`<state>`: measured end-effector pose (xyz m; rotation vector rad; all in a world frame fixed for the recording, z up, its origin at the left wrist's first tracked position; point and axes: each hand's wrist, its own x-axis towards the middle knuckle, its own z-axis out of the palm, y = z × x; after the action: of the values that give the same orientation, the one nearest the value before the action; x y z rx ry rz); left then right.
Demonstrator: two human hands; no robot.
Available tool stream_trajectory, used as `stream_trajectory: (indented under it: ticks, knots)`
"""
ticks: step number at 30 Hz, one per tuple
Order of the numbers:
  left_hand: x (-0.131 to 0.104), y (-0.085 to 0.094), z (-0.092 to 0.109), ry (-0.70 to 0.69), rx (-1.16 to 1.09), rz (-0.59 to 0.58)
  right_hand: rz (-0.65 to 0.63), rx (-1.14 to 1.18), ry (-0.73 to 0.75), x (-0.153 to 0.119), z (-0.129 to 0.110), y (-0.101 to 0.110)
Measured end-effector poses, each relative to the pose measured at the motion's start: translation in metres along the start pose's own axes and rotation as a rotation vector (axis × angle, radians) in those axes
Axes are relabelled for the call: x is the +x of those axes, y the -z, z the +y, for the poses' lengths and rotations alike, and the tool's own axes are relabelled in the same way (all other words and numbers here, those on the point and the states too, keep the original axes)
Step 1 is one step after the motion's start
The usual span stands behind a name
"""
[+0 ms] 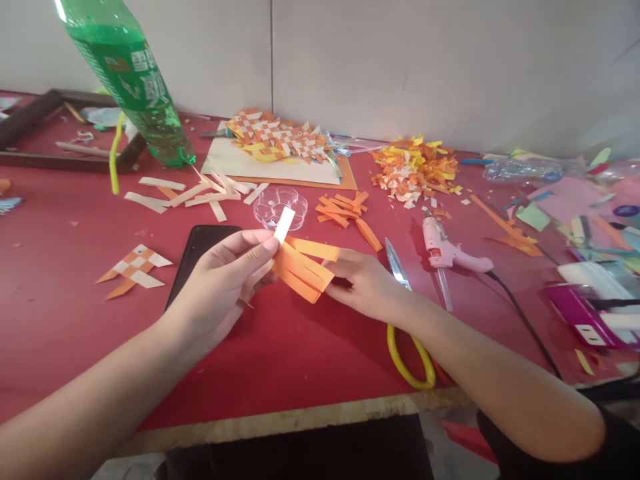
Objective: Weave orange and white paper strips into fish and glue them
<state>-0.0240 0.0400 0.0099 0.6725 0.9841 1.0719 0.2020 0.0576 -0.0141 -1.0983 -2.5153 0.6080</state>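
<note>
My left hand (233, 263) pinches a white paper strip (285, 223) together with several orange paper strips (300, 272) that fan out to the right. The fingers of my right hand (357, 277) are closed on the far end of one upper orange strip. Just beyond my hands lie a clear round plastic tray (280, 203) and a loose pile of orange strips (343, 210). Partly under my left hand is a black phone (200, 247). On the left rests a woven orange-and-white paper fish (136, 267).
Scissors with yellow handles (411, 357) lie under my right forearm, beside a pink glue gun (450, 250) with a cord. Behind are a green bottle (133, 80), white strips (195, 193), a heap of woven fish (280, 137) and paper scraps (415, 167). A dark frame (30, 120) sits far left.
</note>
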Motion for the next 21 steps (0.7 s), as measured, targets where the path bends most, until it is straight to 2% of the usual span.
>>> stream_trajectory:
  ticks: [9,16,21]
  knots:
    - [0.0019,0.0007,0.0022,-0.014,-0.068,0.014,-0.017,0.110,-0.073,-0.0010,0.0006,0.0025]
    - [-0.0006,-0.0008,0.0038,0.008,-0.082,0.025,-0.036,0.100,-0.081,-0.0012,-0.0004,0.0037]
    - [-0.0001,-0.0010,0.0023,0.031,-0.105,0.037,-0.004,0.062,-0.032,-0.0030,0.0001,0.0031]
